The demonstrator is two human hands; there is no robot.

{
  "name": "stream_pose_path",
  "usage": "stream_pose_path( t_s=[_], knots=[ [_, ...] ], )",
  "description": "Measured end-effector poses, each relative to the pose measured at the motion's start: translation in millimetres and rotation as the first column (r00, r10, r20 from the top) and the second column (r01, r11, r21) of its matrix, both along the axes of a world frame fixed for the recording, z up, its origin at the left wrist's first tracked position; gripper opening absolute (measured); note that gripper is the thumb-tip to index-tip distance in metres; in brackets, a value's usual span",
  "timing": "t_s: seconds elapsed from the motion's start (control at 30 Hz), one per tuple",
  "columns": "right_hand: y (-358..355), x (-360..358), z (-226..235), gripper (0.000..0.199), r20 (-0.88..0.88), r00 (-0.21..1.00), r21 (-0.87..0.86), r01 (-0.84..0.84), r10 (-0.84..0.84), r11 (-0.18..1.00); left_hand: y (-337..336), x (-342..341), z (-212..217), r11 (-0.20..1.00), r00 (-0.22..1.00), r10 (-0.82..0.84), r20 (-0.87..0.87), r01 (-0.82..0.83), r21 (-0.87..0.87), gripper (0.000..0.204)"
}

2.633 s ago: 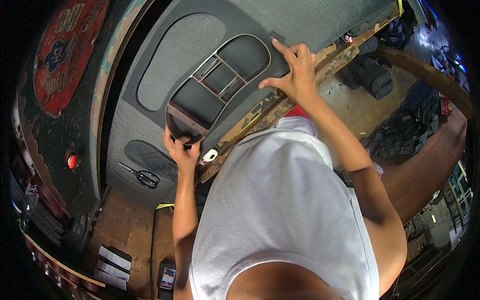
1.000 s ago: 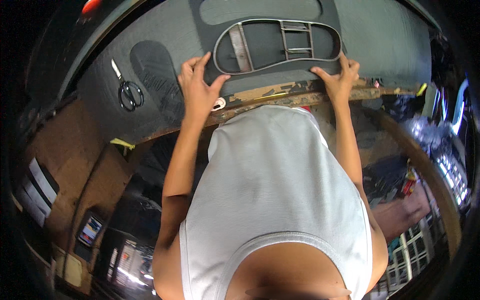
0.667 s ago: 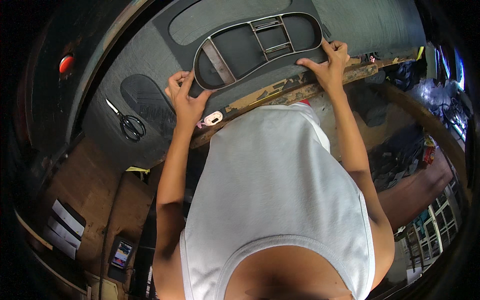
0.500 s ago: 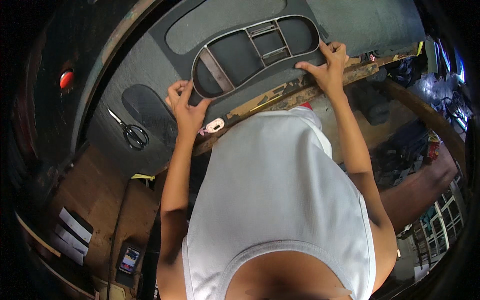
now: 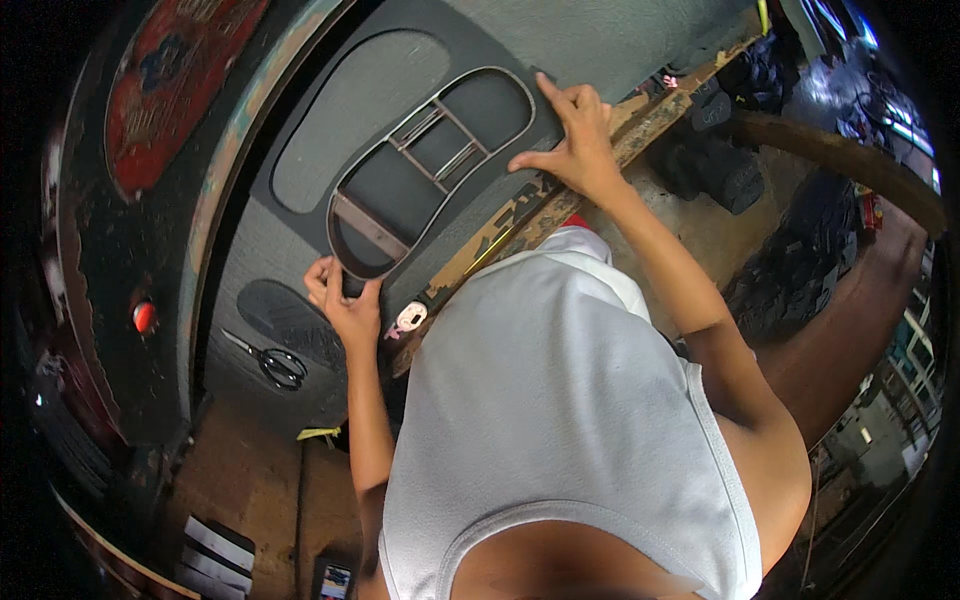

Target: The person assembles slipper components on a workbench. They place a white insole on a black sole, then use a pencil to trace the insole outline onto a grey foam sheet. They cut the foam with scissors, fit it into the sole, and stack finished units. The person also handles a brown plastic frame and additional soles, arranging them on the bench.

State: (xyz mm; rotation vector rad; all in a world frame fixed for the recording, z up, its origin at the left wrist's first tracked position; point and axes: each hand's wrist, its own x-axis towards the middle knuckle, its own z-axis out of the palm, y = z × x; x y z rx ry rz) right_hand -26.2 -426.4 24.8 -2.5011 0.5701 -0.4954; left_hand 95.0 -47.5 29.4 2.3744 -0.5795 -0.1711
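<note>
A sole-shaped metal cutting die [image 5: 362, 234] with crossbars inside lies on a dark grey sheet [image 5: 290, 215]. Beside it, a sole-shaped opening [image 5: 365, 115] in the sheet shows a lighter grey surface. At the die's near-left end, the curled fingers and thumb of my left hand [image 5: 345, 308] rest against its rim. My right hand [image 5: 580, 140] is spread by the far-right end, index finger and thumb wide apart, seemingly just off the rim. Black-handled scissors [image 5: 280, 370] and a dark rounded flat piece [image 5: 285, 315] lie left of my left hand.
A worn wooden edge [image 5: 625, 150] runs between the sheet and my body. On it are a small pale pink object [image 5: 409, 317] and a thin yellow stick [image 5: 487, 250]. Left stands a dark machine with a red button [image 5: 145, 317]. Dark scraps [image 5: 785, 265] lie to the right.
The whole view has turned, so the die sits further left and lower in the picture. My right hand's fingers have spread and appear to have come off the die's rim.
</note>
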Motion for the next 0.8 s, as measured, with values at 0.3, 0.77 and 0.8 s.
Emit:
stream_pose_path(
  t_s=[0.3,0.77,0.8],
  knots=[
    [1,-1,-4,0.107,0.059,0.998,0.041,-0.003,0.001,0.999,1,2,0,0.999,0.999,-0.015,-0.038,0.014,-0.037,0.060],
    [-20,-1,31,0.086,-0.147,0.986,0.267,-0.032,0.074,0.963,6,9,21,0.987,0.978,-0.009,-0.206,-0.025,-0.162,0.064],
    [-34,2,42,0.075,-0.179,0.970,0.417,-0.075,0.163,0.906,9,12,29,0.953,0.962,0.015,-0.272,-0.096,-0.287,0.062]
  ],
)
